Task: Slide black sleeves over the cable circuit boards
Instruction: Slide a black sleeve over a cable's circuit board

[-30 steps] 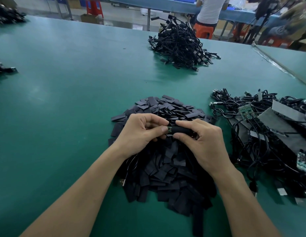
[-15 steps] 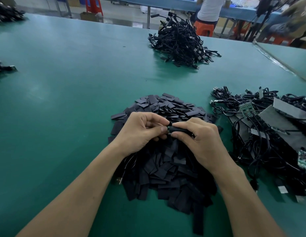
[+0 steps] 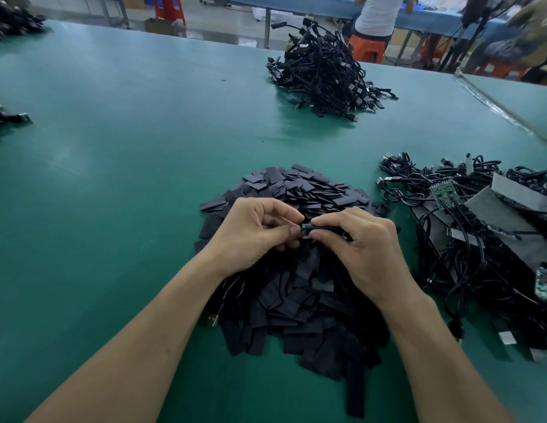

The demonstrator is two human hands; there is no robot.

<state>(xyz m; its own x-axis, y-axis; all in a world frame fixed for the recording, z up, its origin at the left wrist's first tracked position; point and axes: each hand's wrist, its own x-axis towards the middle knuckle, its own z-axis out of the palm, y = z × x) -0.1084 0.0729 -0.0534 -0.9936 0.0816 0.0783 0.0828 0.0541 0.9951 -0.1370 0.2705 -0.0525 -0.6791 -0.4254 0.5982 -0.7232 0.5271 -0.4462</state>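
Left hand [image 3: 254, 232] fingers curled, pinching the cable's board end, right hand [image 3: 362, 244] clamped round black sleeve [image 3: 322, 228], both above the sleeve pile [image 3: 299, 288].

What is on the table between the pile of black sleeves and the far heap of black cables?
Nothing: the head view shows only bare green tabletop there.

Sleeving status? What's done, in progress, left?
Done, apparently: the far pile of sleeved cables. In hand: one unit, the left hand pinching the board tip while the right hand holds a black sleeve nearly covering it. Left: the tangle of cables at right, with bare green boards showing, and a big heap of loose sleeves under the hands.
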